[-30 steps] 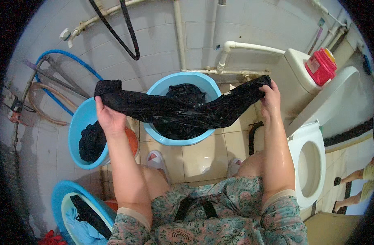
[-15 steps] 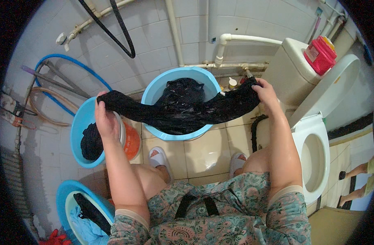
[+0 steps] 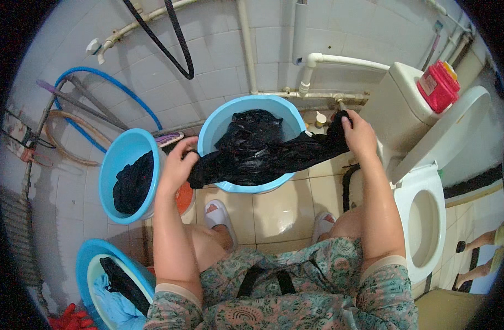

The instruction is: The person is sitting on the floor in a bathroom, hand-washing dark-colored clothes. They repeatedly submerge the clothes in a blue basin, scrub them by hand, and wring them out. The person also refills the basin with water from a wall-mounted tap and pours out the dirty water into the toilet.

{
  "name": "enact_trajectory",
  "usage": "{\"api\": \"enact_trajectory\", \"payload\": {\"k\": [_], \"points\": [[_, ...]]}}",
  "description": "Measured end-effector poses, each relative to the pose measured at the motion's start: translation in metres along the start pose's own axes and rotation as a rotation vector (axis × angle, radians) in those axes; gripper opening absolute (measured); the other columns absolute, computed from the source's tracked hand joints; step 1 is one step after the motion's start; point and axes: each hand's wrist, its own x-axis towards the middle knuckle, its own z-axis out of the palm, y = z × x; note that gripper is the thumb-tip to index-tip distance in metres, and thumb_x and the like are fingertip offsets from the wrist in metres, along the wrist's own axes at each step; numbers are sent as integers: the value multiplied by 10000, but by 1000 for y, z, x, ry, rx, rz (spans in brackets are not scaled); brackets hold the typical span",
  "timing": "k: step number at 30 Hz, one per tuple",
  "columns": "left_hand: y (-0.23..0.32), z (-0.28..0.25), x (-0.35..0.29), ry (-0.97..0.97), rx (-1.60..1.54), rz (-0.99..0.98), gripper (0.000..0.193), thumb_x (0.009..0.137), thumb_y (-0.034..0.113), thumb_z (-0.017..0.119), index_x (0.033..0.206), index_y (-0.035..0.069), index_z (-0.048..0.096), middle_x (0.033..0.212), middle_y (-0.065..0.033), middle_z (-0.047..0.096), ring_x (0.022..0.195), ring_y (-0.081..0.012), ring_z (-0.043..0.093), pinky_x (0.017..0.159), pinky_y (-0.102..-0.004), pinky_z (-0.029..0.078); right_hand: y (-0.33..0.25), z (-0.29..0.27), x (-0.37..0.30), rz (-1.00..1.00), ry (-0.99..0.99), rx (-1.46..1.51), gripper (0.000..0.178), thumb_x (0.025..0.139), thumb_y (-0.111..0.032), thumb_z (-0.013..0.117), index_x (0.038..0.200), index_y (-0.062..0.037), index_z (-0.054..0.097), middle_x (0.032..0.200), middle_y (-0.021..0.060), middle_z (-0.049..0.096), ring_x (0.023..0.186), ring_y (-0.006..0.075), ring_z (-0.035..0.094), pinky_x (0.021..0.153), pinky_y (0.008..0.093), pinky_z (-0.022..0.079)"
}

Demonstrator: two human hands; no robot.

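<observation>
A wet black garment [image 3: 309, 157] stretches across the light-blue basin [image 3: 292, 109] in front of me. At its left end, my left hand [image 3: 177, 165] has its fingers curled on the cloth, which droops just beside it. Higher up near the toilet tank, my right hand [image 3: 361, 135] is closed round the other end. The garment's exact kind is unclear. More dark cloth [image 3: 254, 126] lies in the basin below and runs together with the held piece.
Left of me, a blue basin [image 3: 104, 181] holds black cloth and stands over an orange bucket [image 3: 184, 198]. Nearer, another blue basin [image 3: 86, 254] carries light-blue and black clothes beside red gloves [image 3: 70, 319]. A toilet [image 3: 439, 220] is on the right; a blue hose [image 3: 117, 82] hangs left.
My left hand has moved right and inward with its end of the garment, so the span between my hands is shorter. My right hand has shifted slightly down. The whole view has shifted a little.
</observation>
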Motion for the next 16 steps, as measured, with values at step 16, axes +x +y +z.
{"api": "enact_trajectory", "payload": {"k": [16], "points": [[-26, -14, -5, 201, 503, -194, 248, 781, 281, 587, 975, 142, 652, 1052, -142, 589, 971, -262, 571, 813, -377, 448, 86, -9, 35, 48, 585, 1364, 194, 909, -260, 478, 981, -85, 522, 843, 4, 543, 778, 116, 505, 696, 276, 424]]}}
